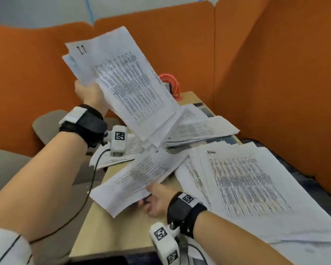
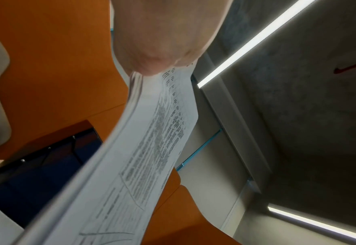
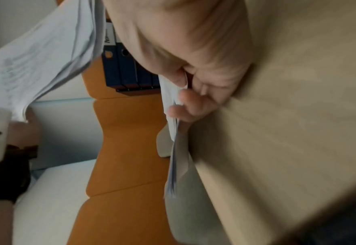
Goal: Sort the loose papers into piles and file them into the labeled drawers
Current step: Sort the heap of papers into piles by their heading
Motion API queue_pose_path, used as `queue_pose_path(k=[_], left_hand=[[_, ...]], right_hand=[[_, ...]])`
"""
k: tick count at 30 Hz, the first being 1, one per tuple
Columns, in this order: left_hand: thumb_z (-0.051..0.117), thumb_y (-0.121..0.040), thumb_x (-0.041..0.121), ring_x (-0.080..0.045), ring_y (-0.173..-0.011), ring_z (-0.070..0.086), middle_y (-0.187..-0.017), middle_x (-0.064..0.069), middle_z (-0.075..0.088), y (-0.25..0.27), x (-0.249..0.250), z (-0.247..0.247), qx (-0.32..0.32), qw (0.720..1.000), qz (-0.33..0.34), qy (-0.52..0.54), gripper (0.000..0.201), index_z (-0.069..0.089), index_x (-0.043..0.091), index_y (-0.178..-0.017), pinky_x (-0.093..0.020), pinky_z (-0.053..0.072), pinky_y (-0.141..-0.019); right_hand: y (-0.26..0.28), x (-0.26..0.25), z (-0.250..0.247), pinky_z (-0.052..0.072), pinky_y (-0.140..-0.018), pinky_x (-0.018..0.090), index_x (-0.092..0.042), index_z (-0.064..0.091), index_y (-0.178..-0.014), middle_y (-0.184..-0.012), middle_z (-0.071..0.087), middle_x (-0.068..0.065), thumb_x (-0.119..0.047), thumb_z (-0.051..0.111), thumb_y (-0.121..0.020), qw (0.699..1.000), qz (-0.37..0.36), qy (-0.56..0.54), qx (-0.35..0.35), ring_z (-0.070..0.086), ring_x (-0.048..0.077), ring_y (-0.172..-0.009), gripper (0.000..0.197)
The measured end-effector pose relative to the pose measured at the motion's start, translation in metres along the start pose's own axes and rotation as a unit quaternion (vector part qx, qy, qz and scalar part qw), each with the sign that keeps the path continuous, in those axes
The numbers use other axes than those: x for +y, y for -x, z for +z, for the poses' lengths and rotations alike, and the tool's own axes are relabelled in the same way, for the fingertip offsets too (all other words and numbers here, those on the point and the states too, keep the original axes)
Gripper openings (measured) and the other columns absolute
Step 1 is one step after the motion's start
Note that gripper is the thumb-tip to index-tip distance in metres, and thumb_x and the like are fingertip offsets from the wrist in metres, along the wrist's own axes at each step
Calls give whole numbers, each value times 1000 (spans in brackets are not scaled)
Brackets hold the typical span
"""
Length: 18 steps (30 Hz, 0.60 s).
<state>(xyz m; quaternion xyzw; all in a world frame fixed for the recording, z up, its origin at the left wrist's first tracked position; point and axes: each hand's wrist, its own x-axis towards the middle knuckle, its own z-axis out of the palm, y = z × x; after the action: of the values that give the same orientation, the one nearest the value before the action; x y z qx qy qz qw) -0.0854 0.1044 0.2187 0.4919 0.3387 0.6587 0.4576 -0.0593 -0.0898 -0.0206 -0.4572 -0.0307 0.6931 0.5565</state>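
- While the sorting is evidently under way, a thick sheaf of papers (image 1: 126, 81) is held aloft by the left hand (image 1: 90, 94), whose fingers are clamped on its lower edge; it is judged to be the unsorted stock, kept clear of the table (image 1: 111, 226) so that sheets can be drawn off.
- A thinner batch of sheets (image 1: 134, 180) is pinched at its near edge by the right hand (image 1: 157, 201), low over the table; in the right wrist view the fingers (image 3: 185, 107) are seen curled round the paper edge.
- Three piles are laid out on the table: a large fanned pile (image 1: 246, 188) to the right, a far pile (image 1: 197, 129) near the orange partition (image 1: 275, 73), and a small pile (image 1: 113, 155) under the left wrist. They are kept apart, presumably one per category.
- The batch in the right hand is probably being taken to one of these piles; which one cannot be told.
- No labeled drawers are seen, so filing is judged not yet begun.
- Blue binders (image 3: 129, 69) are seen on a shelf in the right wrist view.
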Motion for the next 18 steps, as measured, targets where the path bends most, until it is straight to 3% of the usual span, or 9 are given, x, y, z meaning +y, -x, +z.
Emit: queue_pose_path(k=[1,2,3,5,8,12,13,15,18], left_hand=[[43,-89,-6,-24,-104,60,-113,-7,60,2,3,-4,-7,1000,6,9,41,49,3,-128,-29,50,-87],[44,-88,-8,-20,-98,60,-106,-2,58,5,6,-9,-8,1000,5,7,40,49,4,-126,-25,49,-83],[45,-88,-8,-17,-96,58,-103,0,57,4,5,-13,-6,1000,12,10,40,49,5,-125,-23,48,-81],[46,-88,-6,-17,-95,58,-102,1,56,7,11,-23,-11,1000,16,18,38,50,7,-124,-23,48,-82],[51,-86,-2,-16,-99,62,-106,3,60,10,22,-32,-36,999,28,17,31,51,17,-111,-29,52,-88],[49,-86,-1,-11,-96,64,-104,6,64,16,37,-40,-82,994,66,10,29,52,22,-104,-27,55,-82],[49,-86,-2,-10,-94,65,-103,6,65,16,39,-42,-93,993,72,12,30,53,21,-104,-26,56,-80],[50,-86,-3,-11,-93,67,-102,4,66,15,44,-47,-116,990,80,11,29,54,19,-106,-27,57,-78],[50,-90,-4,-8,-93,67,-107,2,66,12,45,-56,-163,984,71,8,30,53,14,-114,-24,57,-77]], right_hand=[[0,5,5,45,-41,21,-6,60,-91,-92,65,10,-19,41,-105,1000,0,-28,-8,56,17,-62,27],[-1,11,12,57,-52,25,0,62,-97,-101,69,16,-15,44,-104,996,-6,-77,-34,63,23,-73,24],[3,15,20,62,-67,34,6,60,-103,-111,68,23,-10,44,-103,991,-3,-120,-66,66,32,-87,23],[8,24,37,59,-76,47,11,56,-108,-117,64,31,-5,40,-103,981,-2,-151,-125,64,44,-100,23],[1,30,52,60,-76,43,11,57,-110,-104,68,30,-19,40,-106,984,15,-82,-159,68,43,-94,35],[-4,31,54,45,-105,42,6,42,-137,-133,56,27,-38,31,-107,982,67,55,-169,47,39,-134,55],[0,28,53,42,-108,42,5,44,-135,-138,53,26,-38,32,-107,983,57,74,-160,45,38,-137,52],[10,10,50,45,-106,42,3,50,-125,-130,56,28,-35,35,-106,985,5,81,-151,46,39,-135,45],[27,-35,32,52,-96,43,-7,57,-98,-113,62,25,-29,40,-104,983,-146,31,-102,49,39,-133,29]])
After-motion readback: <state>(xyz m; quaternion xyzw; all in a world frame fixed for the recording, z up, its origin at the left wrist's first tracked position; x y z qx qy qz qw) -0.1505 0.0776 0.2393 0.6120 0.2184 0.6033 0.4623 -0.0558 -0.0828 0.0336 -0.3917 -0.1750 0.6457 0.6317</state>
